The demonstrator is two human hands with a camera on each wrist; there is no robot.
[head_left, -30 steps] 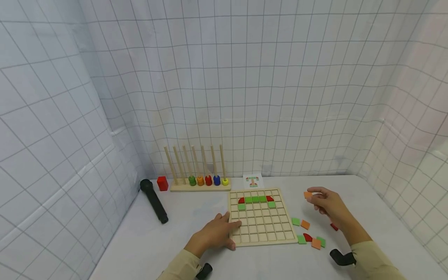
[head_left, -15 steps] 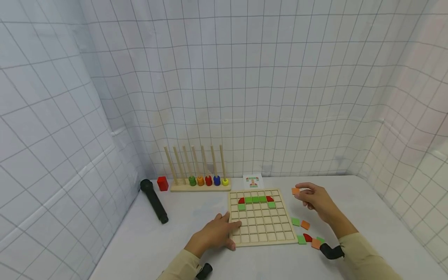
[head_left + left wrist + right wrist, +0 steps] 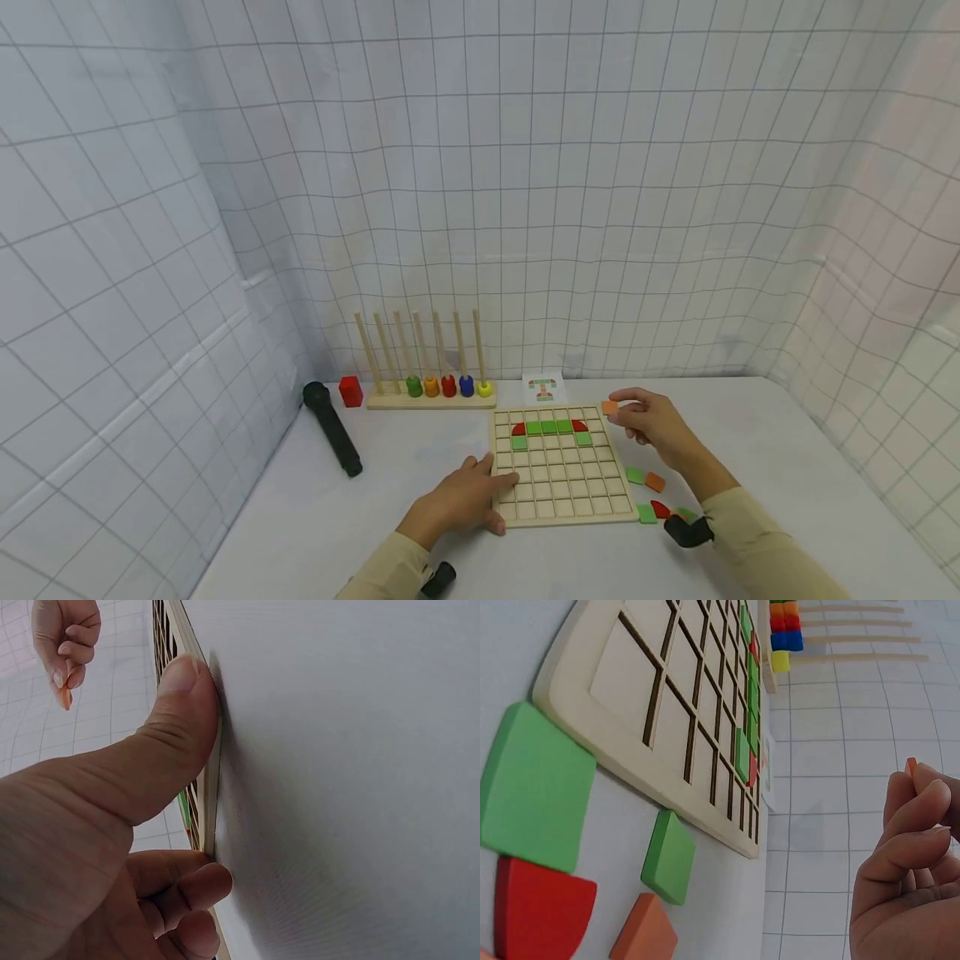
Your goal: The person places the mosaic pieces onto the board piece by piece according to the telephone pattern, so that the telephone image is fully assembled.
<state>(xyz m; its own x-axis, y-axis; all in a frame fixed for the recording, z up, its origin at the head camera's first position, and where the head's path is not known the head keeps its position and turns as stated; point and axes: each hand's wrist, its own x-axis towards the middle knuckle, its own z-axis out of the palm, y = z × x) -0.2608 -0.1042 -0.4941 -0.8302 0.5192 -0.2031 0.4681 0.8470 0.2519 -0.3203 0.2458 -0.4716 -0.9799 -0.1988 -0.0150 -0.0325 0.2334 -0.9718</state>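
In the head view my right hand (image 3: 657,427) pinches an orange square tile (image 3: 609,407) between thumb and fingertips, just off the far right corner of the wooden grid board (image 3: 562,492). The right wrist view shows only a sliver of that tile (image 3: 910,766) above the fingers. My left hand (image 3: 463,500) holds the board at its near left side, thumb at the edge and one finger lying over the squares. Seen from the left wrist, the thumb presses the board's rim (image 3: 212,787) and the other fingers curl against it. Green tiles (image 3: 548,427) and red quarter-round pieces (image 3: 580,426) sit in the upper squares.
Loose green (image 3: 647,513), orange (image 3: 655,482) and red (image 3: 660,508) pieces lie right of the board. Behind it are a pattern card (image 3: 543,388) and a peg stand with coloured beads (image 3: 431,401). A red block (image 3: 350,392) and a black microphone (image 3: 333,429) lie left.
My right hand has moved left with the orange tile, from over the table at the right to the board's far right corner. The left hand has stayed on the board.
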